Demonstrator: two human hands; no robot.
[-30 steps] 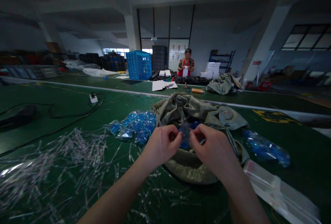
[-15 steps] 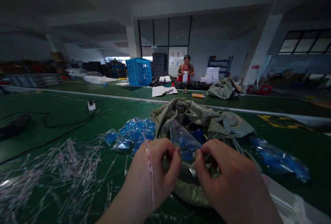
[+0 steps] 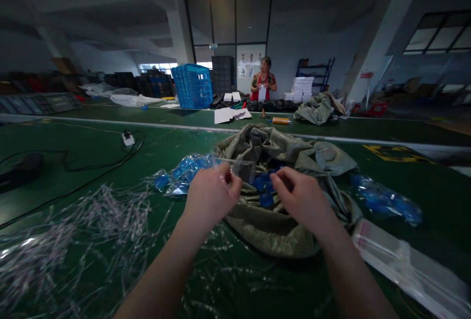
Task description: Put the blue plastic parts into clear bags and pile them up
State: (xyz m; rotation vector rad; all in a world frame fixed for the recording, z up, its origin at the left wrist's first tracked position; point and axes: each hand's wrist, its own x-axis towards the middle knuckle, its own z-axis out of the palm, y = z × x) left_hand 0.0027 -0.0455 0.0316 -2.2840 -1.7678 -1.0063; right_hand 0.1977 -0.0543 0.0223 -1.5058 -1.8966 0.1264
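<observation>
My left hand (image 3: 215,189) is closed in a pinch, with a clear plastic bag (image 3: 245,168) stretching from its fingers toward the right. Across from it, my right hand (image 3: 300,196) has thumb and forefinger pressed together; whatever lies between them is too small to make out. Both hands are over an open grey-green woven sack (image 3: 272,240) with its rim rolled down. Blue pieces (image 3: 265,199) show inside the sack, between the hands. Left of the sack lie clear bags of blue pieces (image 3: 191,164), partly behind my left hand.
Thin clear strips (image 3: 114,216) are heaped on the green table at left. Another bag of blue pieces (image 3: 386,199) and a bundle of clear plastic sleeves (image 3: 412,265) lie at right. A power socket (image 3: 127,138) trails cables. Beyond are a blue crate (image 3: 192,86) and a co-worker (image 3: 263,81).
My hands have moved up and farther from me over the sack. The pink-and-white strip that lay across my left hand no longer shows there. The clear bag now stretches from my left fingers.
</observation>
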